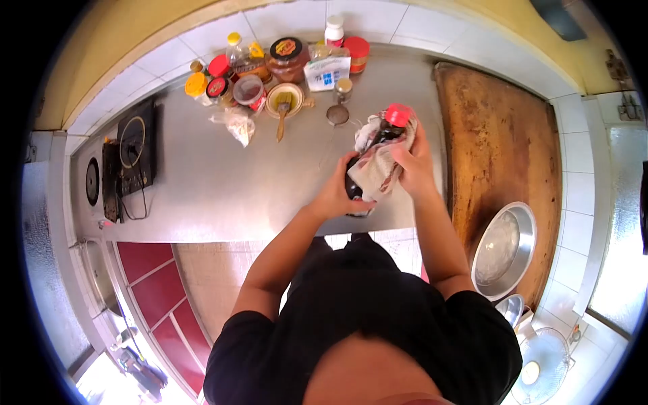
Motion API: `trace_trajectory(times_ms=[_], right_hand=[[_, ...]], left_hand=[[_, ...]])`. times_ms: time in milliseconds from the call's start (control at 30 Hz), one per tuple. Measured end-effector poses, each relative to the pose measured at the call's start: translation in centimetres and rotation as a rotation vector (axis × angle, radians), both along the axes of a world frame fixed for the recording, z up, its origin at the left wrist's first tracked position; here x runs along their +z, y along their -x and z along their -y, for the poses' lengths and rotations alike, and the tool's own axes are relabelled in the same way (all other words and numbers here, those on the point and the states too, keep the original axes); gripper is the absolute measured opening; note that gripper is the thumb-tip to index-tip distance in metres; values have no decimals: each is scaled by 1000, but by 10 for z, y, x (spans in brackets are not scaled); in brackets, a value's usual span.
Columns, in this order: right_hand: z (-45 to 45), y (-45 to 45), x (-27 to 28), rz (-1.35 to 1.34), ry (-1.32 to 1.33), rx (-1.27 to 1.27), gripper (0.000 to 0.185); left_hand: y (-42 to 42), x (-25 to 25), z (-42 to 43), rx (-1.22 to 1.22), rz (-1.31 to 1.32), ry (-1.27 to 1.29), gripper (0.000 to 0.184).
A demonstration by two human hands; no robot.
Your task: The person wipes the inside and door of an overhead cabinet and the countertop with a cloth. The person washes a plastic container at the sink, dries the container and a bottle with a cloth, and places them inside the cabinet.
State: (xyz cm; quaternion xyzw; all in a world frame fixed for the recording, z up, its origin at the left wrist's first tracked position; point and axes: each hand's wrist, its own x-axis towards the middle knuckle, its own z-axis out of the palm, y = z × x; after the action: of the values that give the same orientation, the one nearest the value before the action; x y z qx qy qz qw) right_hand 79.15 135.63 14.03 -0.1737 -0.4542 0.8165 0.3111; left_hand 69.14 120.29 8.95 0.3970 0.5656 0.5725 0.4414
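A dark bottle [388, 133] with a red cap [398, 115] is held tilted above the front of the steel counter [270, 196]. Its lower end rests in my left hand [335, 190], whose fingers wrap round it. Higher up, my right hand [415, 162] grips a whitish cloth [376, 169] with reddish marks and presses it against the bottle's side. The cloth covers much of the bottle, so any label is hidden.
Jars and bottles crowd the back wall, among them a large dark-lidded jar [287, 57]. A brush [282, 115] lies across a small bowl [297, 94]. An induction cooker [138, 148] stands left. On the right, a wooden board [499, 148] carries a metal basin [520, 223].
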Motion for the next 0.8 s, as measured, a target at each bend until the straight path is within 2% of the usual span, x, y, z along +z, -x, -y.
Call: trace_trajectory(times_ms=[33, 133, 167, 267, 333, 400, 433, 500, 567, 733, 800], right_hand=[[-9, -4, 17, -100, 36, 147, 112], [-30, -6, 40, -152, -91, 241, 107], [-37, -3, 39, -174, -30, 238, 112], [-39, 10, 47, -304, 93, 173, 108], [-39, 15, 55, -367, 100, 151, 97], [-38, 13, 70, -332, 80, 150, 92], [-37, 12, 80, -338, 102, 149, 78], [-41, 6, 82, -218, 103, 140, 71], [-44, 4, 81, -118, 108, 82, 62], [-33, 5, 86, 45, -11, -188, 65], [-31, 14, 80, 136, -138, -371, 68]], left_hand=[[3, 15, -3, -55, 92, -20, 106], [5, 29, -2, -283, 440, -19, 105], [4, 21, -6, -379, 542, -34, 105], [-2, 28, -12, -562, 716, -75, 104], [-5, 37, -14, -626, 769, -85, 104], [-6, 49, -16, -539, 653, -105, 103], [-5, 56, -16, -471, 545, -100, 103], [-4, 59, -13, -352, 363, -44, 104], [-10, 60, -8, -275, 297, -1, 105], [-31, 76, -10, -71, 83, 14, 107], [-40, 85, -15, 42, -83, 143, 105]])
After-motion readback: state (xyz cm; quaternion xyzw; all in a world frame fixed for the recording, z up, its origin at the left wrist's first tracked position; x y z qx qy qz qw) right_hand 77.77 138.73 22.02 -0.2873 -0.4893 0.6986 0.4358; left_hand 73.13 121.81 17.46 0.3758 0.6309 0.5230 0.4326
